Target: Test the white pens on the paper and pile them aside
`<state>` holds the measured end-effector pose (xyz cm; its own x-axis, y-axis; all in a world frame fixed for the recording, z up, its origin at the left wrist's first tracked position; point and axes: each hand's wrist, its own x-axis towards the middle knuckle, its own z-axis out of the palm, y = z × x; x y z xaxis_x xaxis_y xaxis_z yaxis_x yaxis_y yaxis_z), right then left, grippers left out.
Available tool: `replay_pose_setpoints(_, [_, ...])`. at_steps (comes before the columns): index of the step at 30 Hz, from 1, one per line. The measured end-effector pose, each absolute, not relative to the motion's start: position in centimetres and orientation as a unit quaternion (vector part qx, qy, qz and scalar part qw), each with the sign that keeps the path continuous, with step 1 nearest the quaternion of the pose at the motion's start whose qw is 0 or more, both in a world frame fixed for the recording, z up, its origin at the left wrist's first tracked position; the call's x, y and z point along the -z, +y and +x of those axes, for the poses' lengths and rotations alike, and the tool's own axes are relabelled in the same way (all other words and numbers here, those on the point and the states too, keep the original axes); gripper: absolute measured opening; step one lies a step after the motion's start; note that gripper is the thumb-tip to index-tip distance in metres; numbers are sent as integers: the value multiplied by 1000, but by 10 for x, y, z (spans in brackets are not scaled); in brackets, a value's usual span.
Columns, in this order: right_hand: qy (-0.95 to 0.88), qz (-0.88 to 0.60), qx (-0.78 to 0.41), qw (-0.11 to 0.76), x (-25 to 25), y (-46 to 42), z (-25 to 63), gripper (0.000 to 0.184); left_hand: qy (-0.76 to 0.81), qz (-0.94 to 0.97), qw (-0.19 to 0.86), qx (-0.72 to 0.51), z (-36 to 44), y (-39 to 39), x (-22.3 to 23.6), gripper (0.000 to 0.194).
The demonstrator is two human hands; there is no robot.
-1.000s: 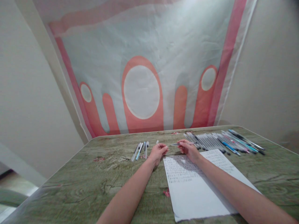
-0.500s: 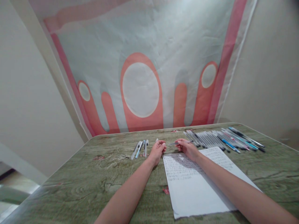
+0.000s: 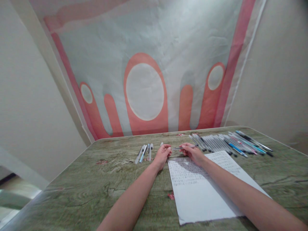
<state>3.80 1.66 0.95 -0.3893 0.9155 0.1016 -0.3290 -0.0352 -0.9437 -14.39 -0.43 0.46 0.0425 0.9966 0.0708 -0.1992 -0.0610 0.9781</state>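
Observation:
Above the top edge of the written sheet of paper [image 3: 204, 199], my right hand [image 3: 193, 154] pinches a slim clear pen [image 3: 177, 148], its tip pointing left. My left hand [image 3: 163, 156] faces it with thumb and fingers pressed together; what it holds, if anything, is too small to make out. The pen's tip comes close to the left fingertips, and I cannot tell whether they touch. A small whitish end of something [image 3: 162, 143] shows just behind the left hand.
Several pens [image 3: 144, 154] lie in a small group left of my left hand. A wide row of clear and coloured pens [image 3: 216, 143] covers the back right of the wood-patterned table [image 3: 96, 186]. A printed hanging sheet [image 3: 173, 38] stands behind the table.
My right hand has shifted slightly left with the pen, narrowing the gap to my left hand. The left hand and the pens on the table look the same.

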Motion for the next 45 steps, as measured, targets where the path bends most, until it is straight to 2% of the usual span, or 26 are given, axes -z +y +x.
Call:
replay_pose_setpoints(30, [-531, -296, -640, 469, -8, 17, 38, 29, 446, 526, 508, -515, -146, -4, -5, 28])
replay_pose_setpoints(33, [-474, -294, -657, 507, -7, 21, 37, 28, 505, 545, 439, -506, -156, 6, -11, 22])
replay_pose_setpoints(36, [-440, -290, -660, 536, -6, 24, 38, 27, 566, 595, 276, -500, -175, 21, -24, 17])
replay_pose_setpoints(39, [-441, -289, -662, 532, -5, 26, 39, 25, 609, 651, 139, -432, -189, 36, -34, 20])
replay_pose_setpoints(42, [-429, -282, -680, 524, -5, 28, 41, 24, 644, 675, 92, -348, -192, 47, -36, 21])
replay_pose_setpoints(45, [-426, -275, -694, 511, -6, 29, 43, 30, 665, 670, 100, -315, -187, 52, -31, 15])
